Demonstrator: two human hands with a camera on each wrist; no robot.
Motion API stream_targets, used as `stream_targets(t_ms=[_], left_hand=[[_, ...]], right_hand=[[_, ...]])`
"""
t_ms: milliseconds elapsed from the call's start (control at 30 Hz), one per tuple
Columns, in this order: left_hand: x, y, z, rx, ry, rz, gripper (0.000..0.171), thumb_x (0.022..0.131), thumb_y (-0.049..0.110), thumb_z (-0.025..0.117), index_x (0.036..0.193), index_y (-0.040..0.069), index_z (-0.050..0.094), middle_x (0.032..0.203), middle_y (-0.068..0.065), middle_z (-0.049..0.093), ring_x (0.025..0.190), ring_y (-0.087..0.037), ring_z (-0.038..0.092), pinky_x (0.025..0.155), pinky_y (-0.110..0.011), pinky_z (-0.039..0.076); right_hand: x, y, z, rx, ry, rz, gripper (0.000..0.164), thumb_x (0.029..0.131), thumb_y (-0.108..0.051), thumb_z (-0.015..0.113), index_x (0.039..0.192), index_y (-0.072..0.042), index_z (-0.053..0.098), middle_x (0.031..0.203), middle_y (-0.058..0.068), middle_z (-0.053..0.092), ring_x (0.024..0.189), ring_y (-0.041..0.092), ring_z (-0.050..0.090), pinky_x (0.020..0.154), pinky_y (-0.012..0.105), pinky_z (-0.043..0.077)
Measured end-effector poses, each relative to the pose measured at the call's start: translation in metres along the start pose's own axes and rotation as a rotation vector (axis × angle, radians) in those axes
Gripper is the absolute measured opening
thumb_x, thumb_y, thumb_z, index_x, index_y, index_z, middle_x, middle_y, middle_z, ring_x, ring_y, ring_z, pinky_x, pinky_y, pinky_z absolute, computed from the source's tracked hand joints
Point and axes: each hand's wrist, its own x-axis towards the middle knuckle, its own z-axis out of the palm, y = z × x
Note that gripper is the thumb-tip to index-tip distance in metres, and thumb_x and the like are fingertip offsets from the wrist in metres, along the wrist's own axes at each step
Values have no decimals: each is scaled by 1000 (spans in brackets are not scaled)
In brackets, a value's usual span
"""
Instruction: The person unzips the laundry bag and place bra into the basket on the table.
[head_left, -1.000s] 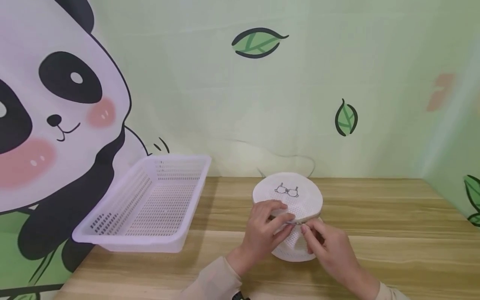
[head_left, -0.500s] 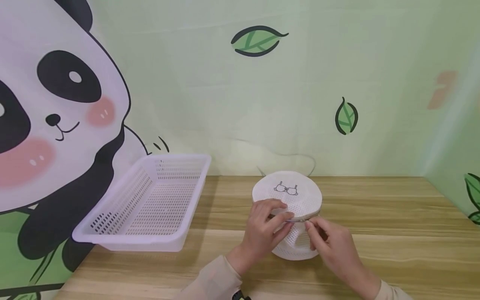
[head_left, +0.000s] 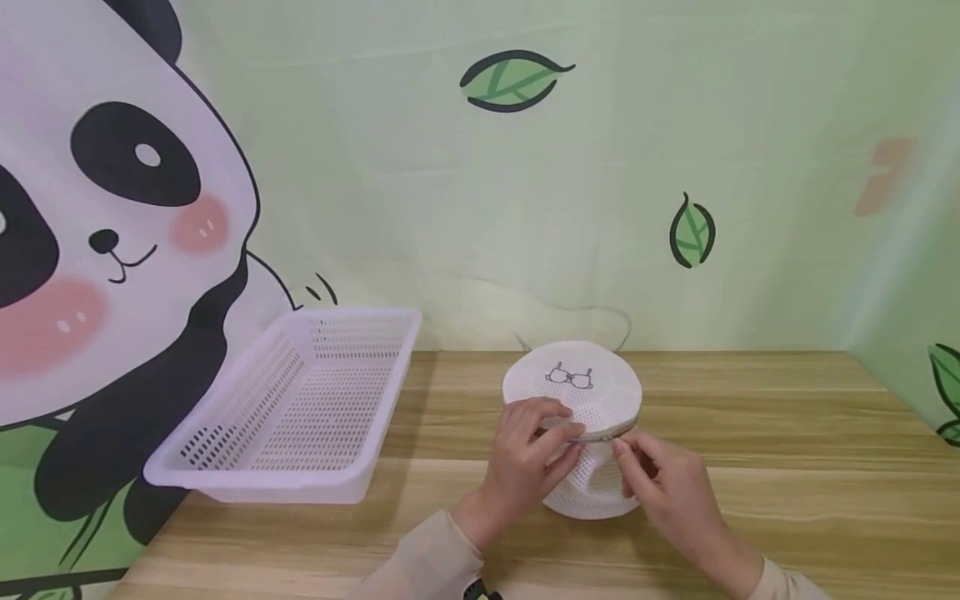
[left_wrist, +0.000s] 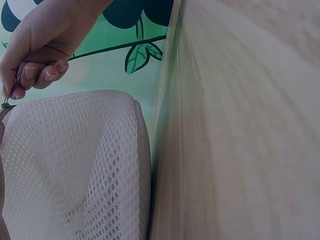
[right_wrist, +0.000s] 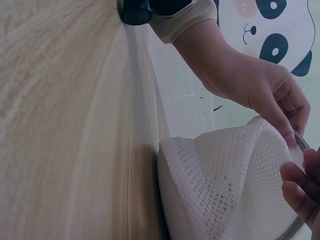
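A white mesh laundry bag (head_left: pixel 591 492), round and drum-shaped, stands upright on the table with a dent in its side. Its round lid (head_left: pixel 615 383) bears a small dark line drawing. A zipper (head_left: pixel 592 439) runs below the lid's edge. My left hand (head_left: pixel 528 450) grips the bag at the front left of this seam, thumb below and fingers over the lid's edge; the right wrist view shows this left hand (right_wrist: pixel 250 85) too. At the front right, my right hand (head_left: pixel 667 479) pinches the zipper pull (left_wrist: pixel 6 103) between thumb and forefinger.
To the left stands a white plastic basket (head_left: pixel 360 479) with slotted walls. The wood-grain table (head_left: pixel 825 500) meets a green wall cloth (head_left: pixel 420 208) printed with a panda and leaves right behind the bag.
My right hand has slid a short way to the right along the zipper with the pull. The left hand keeps its grip in place.
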Motion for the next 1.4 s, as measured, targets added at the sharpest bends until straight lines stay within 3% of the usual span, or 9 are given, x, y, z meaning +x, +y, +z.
stream_targets(t_ms=[333,700,1400], left_hand=[[-2,-2,0,-3,12,-1,17,74,15,79,89,14,70,101,-2,63,98,-17,61,88,-32,49],[-1,-4,1,-9,22,3,12,79,17,75,89,14,70,99,-2,64,97,-17,61,88,-31,49],[0,-8,-1,-13,18,17,12,79,16,75,89,13,69,98,-2,64,95,-17,61,88,-30,49]], right_hand=[[1,4,-2,-18,10,-2,16,84,6,63,76,-7,60,52,-13,48,48,-8,40,42,10,35],[3,5,-3,-18,43,-15,13,82,7,64,77,-5,62,52,-12,50,49,-10,42,40,10,35],[3,8,-6,-45,52,42,11,84,6,63,79,-4,64,53,-11,53,50,-8,46,42,10,39]])
